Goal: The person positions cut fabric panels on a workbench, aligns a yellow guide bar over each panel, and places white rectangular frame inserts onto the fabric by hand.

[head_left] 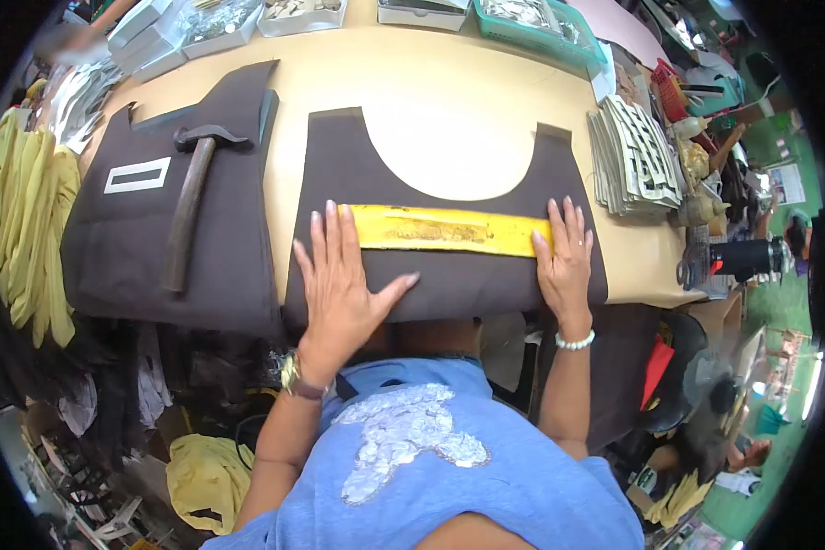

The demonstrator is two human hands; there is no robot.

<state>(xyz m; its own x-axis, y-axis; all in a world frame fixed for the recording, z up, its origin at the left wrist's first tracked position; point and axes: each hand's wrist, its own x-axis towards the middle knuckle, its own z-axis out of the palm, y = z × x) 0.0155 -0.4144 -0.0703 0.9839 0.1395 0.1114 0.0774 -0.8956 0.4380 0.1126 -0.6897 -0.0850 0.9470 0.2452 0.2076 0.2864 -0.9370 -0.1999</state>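
Observation:
A dark brown cut panel [412,284] with a deep curved notch lies flat on the table in front of me. Across it runs a yellow strip [431,229] with a worn, stained middle. My left hand [339,280] rests flat on the panel, fingers spread, its fingertips beside the strip's left end. At the other end, my right hand [566,266] lies flat with its thumb touching the strip and its fingers on the panel. To the left, a hammer [192,202] with a wooden handle sits on a stack of dark panels [110,257], near a white rectangular frame piece [137,176].
Boxes of small parts [302,20] and a green basket [541,46] line the far edge. A stack of pale slotted pieces [628,156] and a dark bottle [747,257] stand right. Yellow pieces [27,220] hang at the left edge.

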